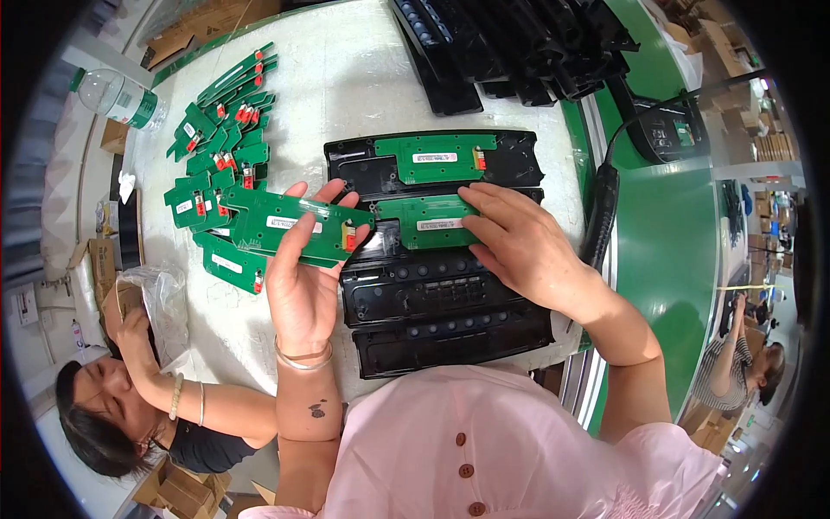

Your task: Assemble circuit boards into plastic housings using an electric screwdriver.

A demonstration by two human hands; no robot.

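My left hand [307, 285] is closed around a small stack of green circuit boards [281, 227] with white labels and red connectors. Just right of it, my right hand [519, 246] rests its fingertips on the right end of another green circuit board [424, 210]. That board lies in the second of several black plastic housings [372, 238] lined up in front of me. The farthest housing [519, 156] has a green board [432, 159] seated in it. Nearer to me, two housings [450, 350] show bare black insides with round buttons along one edge.
Loose green circuit boards [226, 160] are heaped at the left of the white work surface [320, 65]. Black housings [519, 43] pile up at the back right. A black cable-like tool [603, 212] lies at the right. A plastic bottle [121, 99] lies far left; a co-worker [112, 406] sits lower left.
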